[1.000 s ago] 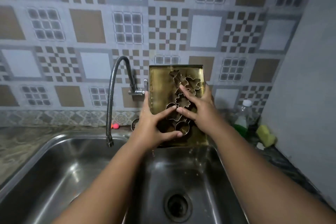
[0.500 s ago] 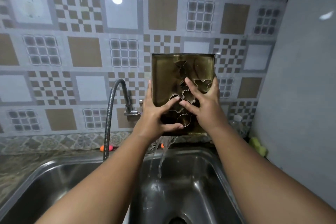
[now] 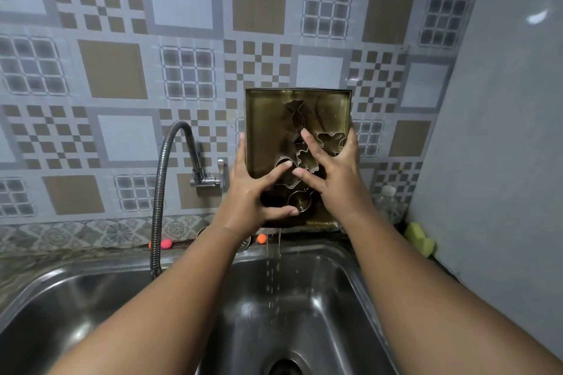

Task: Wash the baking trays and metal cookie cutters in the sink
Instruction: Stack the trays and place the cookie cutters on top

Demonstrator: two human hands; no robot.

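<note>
You hold the baking tray [image 3: 330, 106] upright above the sink [image 3: 356, 280].
Your left hand [image 3: 251, 192] clamps its left edge and your right hand [image 3: 336, 179] its right edge. Spread fingers pin the cookie cutters [image 3: 295, 119] against the tray's face, and the others wrap behind. Water [image 3: 274, 268] drips from its lower edge into the basin.

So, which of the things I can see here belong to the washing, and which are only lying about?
In the job: baking tray, cookie cutters pressed against it, left hand and right hand holding it, sink beneath, tap hose.

Lying about: yellow sponge, clear bottle, small pink and orange bits on the ledge.
</note>
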